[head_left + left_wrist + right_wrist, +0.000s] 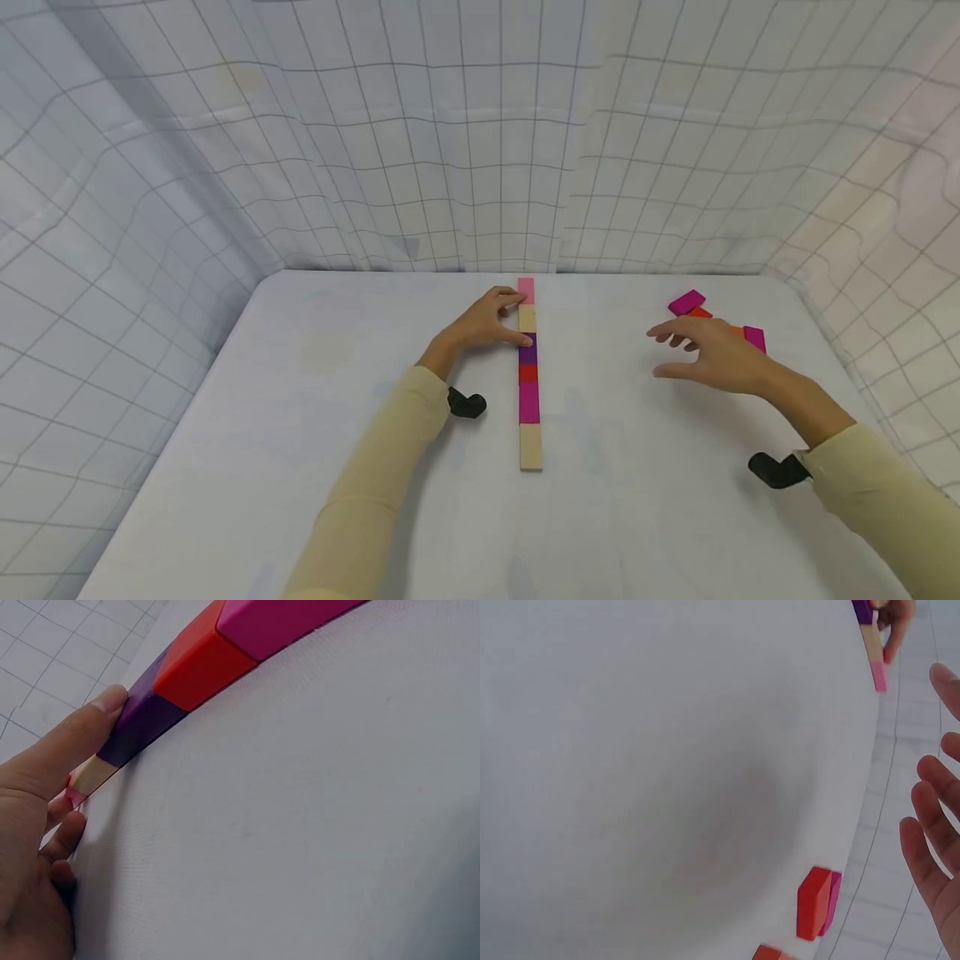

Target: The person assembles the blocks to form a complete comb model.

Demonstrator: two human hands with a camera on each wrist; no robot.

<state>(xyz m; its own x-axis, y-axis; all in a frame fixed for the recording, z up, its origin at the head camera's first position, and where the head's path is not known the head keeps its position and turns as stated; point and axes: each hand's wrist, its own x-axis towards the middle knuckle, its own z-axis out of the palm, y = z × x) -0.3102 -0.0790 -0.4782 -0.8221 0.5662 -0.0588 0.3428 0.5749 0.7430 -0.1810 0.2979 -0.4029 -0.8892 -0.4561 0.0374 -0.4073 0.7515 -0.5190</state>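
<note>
A straight row of flat blocks runs down the middle of the table: pink, tan, purple, red, magenta and another tan block nearest me. At the row's far part, my left hand touches it from the left, thumb on the purple block and forefinger by the pink one. My right hand hovers over the table's right side, fingers loosely extended and holding nothing. Beyond it lie a loose magenta block and a red block, with others partly hidden.
Another magenta block and an orange block lie behind the right hand. White gridded cloth hangs around the far and side edges of the white table. Black camera mounts stick out from both wrists.
</note>
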